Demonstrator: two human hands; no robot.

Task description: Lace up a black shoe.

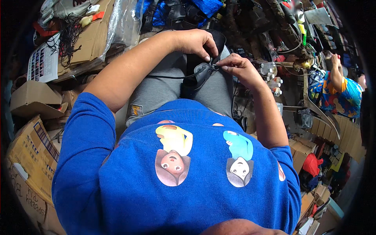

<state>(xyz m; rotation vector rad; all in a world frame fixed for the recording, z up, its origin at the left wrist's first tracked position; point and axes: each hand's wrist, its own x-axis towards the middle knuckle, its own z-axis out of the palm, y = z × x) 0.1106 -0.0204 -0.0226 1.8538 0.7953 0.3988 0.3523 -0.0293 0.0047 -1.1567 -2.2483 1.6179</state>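
On my lap lies a black shoe (201, 76), its upper and eyelets between my hands. A black shoelace (166, 77) runs from it leftward across my grey trousers. My left hand (197, 42) arches over the shoe, thumb and fingers closed at its edge by the eyelets. Right beside it, my right hand (239, 69) pinches the light tip of a lace close to an eyelet. The shoe's far part is partly hidden by my left hand.
Cardboard (92, 43) with plastic sheeting and a tangle of black laces (70, 41) lies at the left, above an open carton (35, 100). Small bottles (274, 80) stand at my right. Farther right another person in a colourful shirt (340, 94) is seated.
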